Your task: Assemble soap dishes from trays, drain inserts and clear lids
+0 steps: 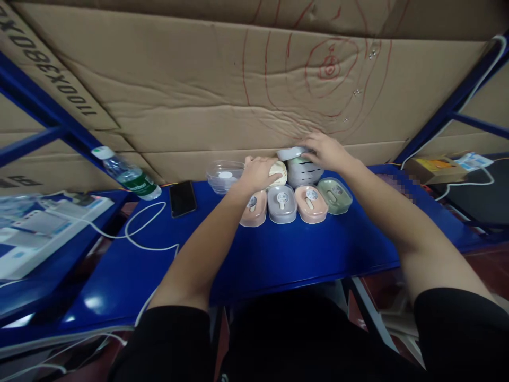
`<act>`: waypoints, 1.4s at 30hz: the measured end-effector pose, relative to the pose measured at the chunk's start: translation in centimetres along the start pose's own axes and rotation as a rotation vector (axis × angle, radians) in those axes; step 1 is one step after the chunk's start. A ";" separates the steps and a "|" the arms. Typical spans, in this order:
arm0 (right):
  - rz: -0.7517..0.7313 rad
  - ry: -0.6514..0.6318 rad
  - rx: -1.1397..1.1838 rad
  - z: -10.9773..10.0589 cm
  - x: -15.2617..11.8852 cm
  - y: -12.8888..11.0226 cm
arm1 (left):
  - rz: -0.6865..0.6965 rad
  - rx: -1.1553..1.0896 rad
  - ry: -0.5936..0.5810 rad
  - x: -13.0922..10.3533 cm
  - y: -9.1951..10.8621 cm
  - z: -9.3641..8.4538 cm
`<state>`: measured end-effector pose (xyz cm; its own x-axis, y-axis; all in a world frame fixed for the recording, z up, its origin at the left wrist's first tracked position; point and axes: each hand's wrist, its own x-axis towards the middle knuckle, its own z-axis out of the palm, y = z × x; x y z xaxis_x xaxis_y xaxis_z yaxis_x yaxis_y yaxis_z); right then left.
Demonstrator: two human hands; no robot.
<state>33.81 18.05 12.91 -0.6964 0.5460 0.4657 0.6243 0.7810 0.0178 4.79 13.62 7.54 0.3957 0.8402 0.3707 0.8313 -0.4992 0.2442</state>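
My left hand [260, 172] is curled over a round cream ribbed piece [277, 172], its thumb on the near side; the fingers partly hide the piece. Beside it, my right hand [324, 152] grips the edge of a pale grey shallow dish or lid [291, 153] at the top of a stack of grey bowl-like pieces [304, 174]. In front of both hands stands a row of small lidded boxes: a pink box [254, 212], a grey-lilac box [282, 209], another pink box [314, 211] and a green box [338, 199]. Each lid carries a round sticker.
Clear plastic containers [220, 175] stand left of my left hand. Farther left are a black phone [183, 199], a water bottle [129, 175] and a white cable [149, 248] on the blue table [270, 260]. Cardboard [191, 90] forms the back wall; an open carton [435, 170] is at right.
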 end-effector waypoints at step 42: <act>0.410 0.126 0.142 1.9 -17.0 -4.8 | 0.047 -0.402 0.165 -10.4 2.9 -1.1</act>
<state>41.95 5.61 3.19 -0.3473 0.7851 0.5129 0.7789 0.5461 -0.3083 2.66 3.16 5.40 0.3350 0.7858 0.5199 0.5829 -0.6064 0.5409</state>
